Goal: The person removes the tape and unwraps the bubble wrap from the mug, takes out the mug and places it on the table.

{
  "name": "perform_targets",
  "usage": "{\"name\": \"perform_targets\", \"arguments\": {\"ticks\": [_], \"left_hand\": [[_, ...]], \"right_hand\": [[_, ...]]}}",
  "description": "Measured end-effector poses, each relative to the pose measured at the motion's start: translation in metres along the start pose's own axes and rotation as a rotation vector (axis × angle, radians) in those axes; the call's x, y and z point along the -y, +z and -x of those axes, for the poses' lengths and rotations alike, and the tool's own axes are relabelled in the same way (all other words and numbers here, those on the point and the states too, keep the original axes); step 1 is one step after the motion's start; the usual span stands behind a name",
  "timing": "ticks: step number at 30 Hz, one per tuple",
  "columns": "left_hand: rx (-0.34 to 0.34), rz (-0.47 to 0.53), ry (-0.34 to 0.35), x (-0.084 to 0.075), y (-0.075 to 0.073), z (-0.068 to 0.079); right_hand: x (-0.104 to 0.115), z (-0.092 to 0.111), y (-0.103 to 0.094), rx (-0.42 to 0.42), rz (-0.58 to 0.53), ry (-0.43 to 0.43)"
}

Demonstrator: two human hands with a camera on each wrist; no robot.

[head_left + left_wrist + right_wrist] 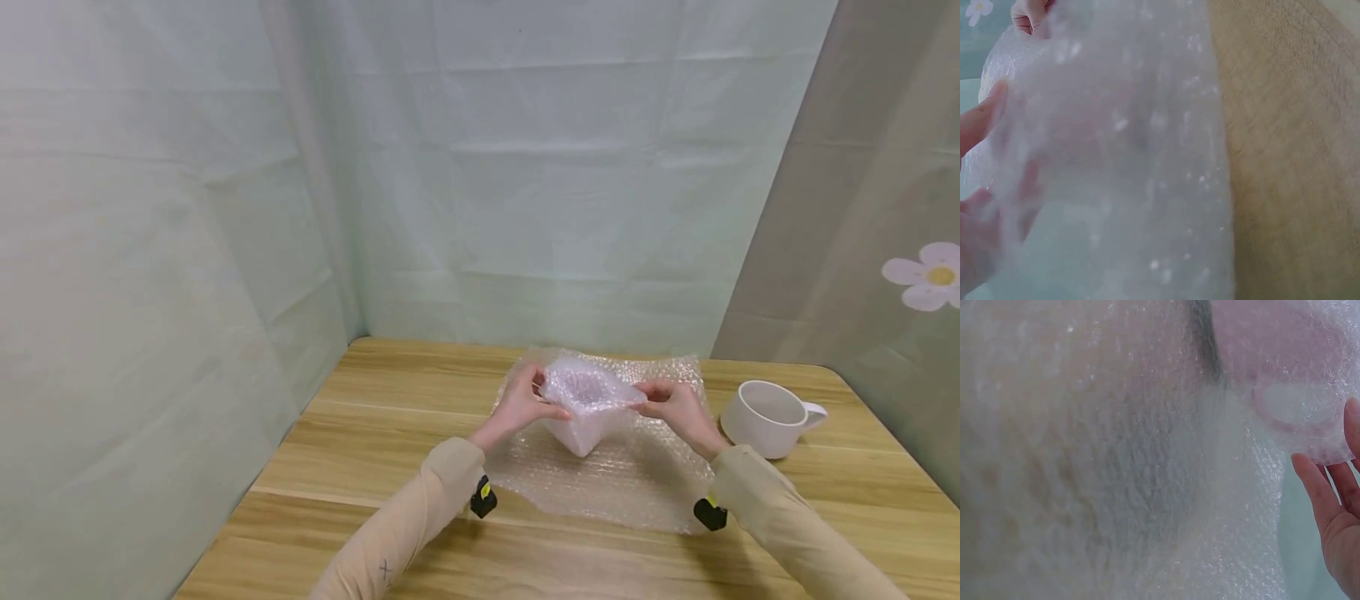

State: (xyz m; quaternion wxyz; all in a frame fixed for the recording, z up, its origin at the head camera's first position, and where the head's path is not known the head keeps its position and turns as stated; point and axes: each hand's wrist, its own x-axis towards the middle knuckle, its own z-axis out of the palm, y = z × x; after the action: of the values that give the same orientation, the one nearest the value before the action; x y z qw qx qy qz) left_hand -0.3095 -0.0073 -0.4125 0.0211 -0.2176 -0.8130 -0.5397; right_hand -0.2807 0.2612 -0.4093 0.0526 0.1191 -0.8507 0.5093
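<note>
Near the far edge of the tabletop (390, 400), left hand (519, 404) and right hand (675, 408) are gripping wrap (583, 429) around a cup (1272, 344), apparently wrapping it, probably needing to tuck next.

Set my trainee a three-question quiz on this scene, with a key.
1. Which hand is nearer the white mug?

2. True or false: that mug lies on its side.

3. Fill in: the left hand and right hand hold a bundle; under it spreads a sheet of ___.

Key: 1. The right. 2. False; it stands upright. 3. Bubble wrap.
</note>
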Motion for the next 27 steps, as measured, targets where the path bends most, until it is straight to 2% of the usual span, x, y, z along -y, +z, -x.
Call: {"name": "perform_targets", "arguments": {"ticks": [6, 20, 24, 27], "left_hand": [[0.002, -0.004, -0.006, 0.0035, 0.0022, 0.0013], [-0.006, -0.013, 0.005, 0.0053, 0.0052, 0.0044], [-0.004, -0.018, 0.001, 0.0061, 0.0048, 0.0048], [-0.001, -0.011, 0.002, 0.0067, 0.0044, 0.0050]], "right_hand": [[-0.0052, -0.0008, 0.0002, 0.010, 0.021, 0.016], [-0.0094, -0.0013, 0.0003, 0.012, 0.029, -0.010], [-0.0104, -0.0022, -0.0034, 0.055, 0.019, -0.022], [-0.0105, -0.0026, -0.0094, 0.117, 0.024, -0.040]]}}
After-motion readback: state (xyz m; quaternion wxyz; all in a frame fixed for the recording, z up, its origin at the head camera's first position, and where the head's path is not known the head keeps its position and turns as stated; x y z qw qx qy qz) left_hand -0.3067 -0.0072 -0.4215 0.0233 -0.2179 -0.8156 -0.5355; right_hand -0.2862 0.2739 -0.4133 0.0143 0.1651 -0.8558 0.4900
